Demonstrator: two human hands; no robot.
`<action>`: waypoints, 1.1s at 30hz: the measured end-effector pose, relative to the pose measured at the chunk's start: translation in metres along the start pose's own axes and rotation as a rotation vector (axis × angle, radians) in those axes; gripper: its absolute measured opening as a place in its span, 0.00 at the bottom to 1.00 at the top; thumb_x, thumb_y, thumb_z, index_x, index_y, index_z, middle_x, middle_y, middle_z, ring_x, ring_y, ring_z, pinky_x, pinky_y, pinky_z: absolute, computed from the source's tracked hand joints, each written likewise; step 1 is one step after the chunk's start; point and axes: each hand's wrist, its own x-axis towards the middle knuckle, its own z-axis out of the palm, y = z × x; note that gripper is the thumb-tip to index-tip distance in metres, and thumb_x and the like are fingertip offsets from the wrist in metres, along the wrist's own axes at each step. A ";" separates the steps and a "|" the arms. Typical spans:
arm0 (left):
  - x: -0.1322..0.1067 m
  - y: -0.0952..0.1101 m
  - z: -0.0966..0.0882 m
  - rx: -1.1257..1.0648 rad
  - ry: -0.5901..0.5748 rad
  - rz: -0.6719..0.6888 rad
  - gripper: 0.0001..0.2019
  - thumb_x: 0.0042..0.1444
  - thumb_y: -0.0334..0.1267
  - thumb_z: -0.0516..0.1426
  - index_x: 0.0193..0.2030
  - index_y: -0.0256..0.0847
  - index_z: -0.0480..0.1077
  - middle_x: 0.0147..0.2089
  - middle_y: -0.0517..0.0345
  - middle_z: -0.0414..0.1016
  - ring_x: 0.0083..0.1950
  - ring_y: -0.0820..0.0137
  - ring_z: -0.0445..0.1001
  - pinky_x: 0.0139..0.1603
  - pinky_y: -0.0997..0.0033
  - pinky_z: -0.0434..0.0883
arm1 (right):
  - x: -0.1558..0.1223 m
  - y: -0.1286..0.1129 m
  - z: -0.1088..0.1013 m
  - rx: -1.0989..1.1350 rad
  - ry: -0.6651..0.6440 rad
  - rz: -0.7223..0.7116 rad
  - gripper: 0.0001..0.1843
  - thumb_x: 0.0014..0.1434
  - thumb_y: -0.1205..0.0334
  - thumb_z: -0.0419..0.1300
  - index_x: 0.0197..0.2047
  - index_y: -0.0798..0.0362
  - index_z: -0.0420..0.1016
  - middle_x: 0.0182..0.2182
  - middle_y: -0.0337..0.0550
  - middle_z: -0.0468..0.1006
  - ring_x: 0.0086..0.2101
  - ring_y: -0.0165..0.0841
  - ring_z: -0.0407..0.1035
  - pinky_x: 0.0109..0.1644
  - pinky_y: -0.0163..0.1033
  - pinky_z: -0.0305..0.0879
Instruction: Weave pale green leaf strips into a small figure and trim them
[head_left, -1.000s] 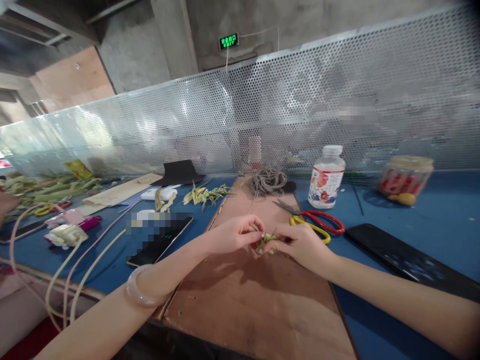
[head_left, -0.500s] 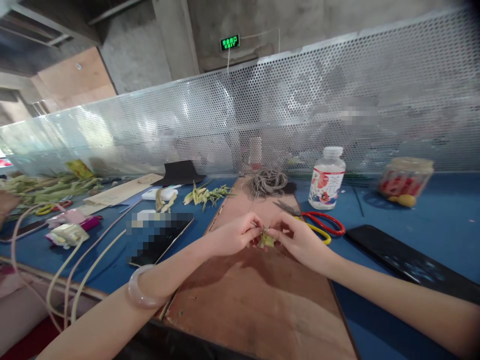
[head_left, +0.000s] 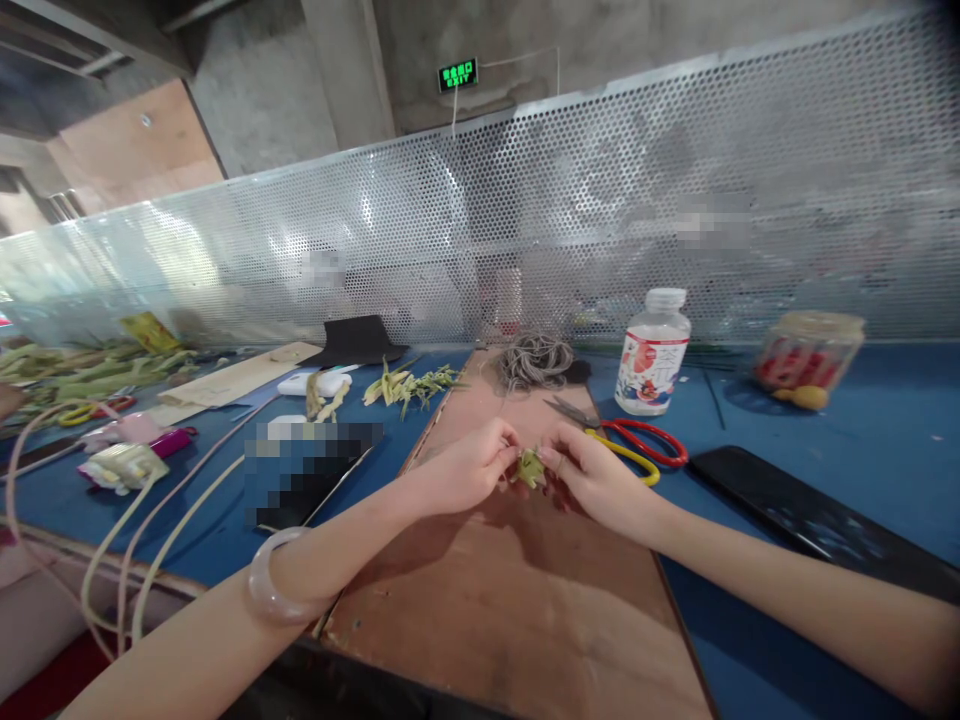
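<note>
Between my two hands is a small green piece of folded leaf or husk (head_left: 530, 468), held above the wooden board (head_left: 480, 600). My left hand (head_left: 487, 465), with a pale bangle on its wrist, pinches the piece from the left. From the other side my right hand (head_left: 581, 470) pinches it between thumb and fingers. Scissors with red and yellow handles (head_left: 646, 440) lie just beyond my right hand. A tangle of grey cord (head_left: 536, 362) rests at the far end of the board.
Right of the board are a clear plastic bottle (head_left: 652, 360), a jar (head_left: 810, 355) and a black phone-like object (head_left: 810, 520). Left lie a dark tablet or phone (head_left: 322, 475), leafy sprigs (head_left: 412, 387), cables (head_left: 169, 540) and green husks (head_left: 97, 370). A perforated metal screen (head_left: 375, 240) stands behind.
The green piece has turned between my fingers and now shows a wider, star-like outline. My hands stay nearly in place, while the whole view has shifted slightly.
</note>
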 end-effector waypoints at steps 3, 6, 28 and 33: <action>0.000 0.000 0.002 -0.018 0.036 -0.017 0.12 0.61 0.45 0.42 0.41 0.38 0.56 0.32 0.55 0.72 0.33 0.71 0.71 0.36 0.68 0.65 | -0.001 0.001 -0.001 -0.020 -0.005 -0.013 0.12 0.60 0.53 0.46 0.30 0.50 0.54 0.17 0.32 0.64 0.16 0.26 0.60 0.19 0.32 0.56; 0.000 0.002 0.003 -0.103 0.016 -0.009 0.11 0.60 0.44 0.43 0.41 0.38 0.56 0.31 0.55 0.72 0.34 0.70 0.72 0.36 0.68 0.66 | -0.002 0.001 0.000 -0.034 -0.003 -0.039 0.11 0.61 0.54 0.45 0.30 0.50 0.53 0.17 0.32 0.63 0.16 0.26 0.60 0.19 0.32 0.56; -0.001 0.005 -0.005 0.046 -0.026 0.054 0.10 0.61 0.43 0.42 0.40 0.38 0.56 0.32 0.56 0.71 0.33 0.72 0.69 0.36 0.69 0.64 | -0.002 -0.002 0.000 0.009 -0.010 -0.047 0.12 0.60 0.52 0.47 0.31 0.51 0.54 0.17 0.32 0.65 0.18 0.27 0.63 0.21 0.33 0.60; 0.000 0.005 -0.006 0.040 0.023 0.075 0.09 0.62 0.42 0.41 0.39 0.39 0.54 0.30 0.57 0.70 0.33 0.72 0.68 0.37 0.68 0.63 | -0.001 -0.001 -0.002 0.201 -0.051 -0.106 0.13 0.58 0.52 0.52 0.41 0.51 0.58 0.26 0.36 0.69 0.24 0.27 0.67 0.27 0.35 0.66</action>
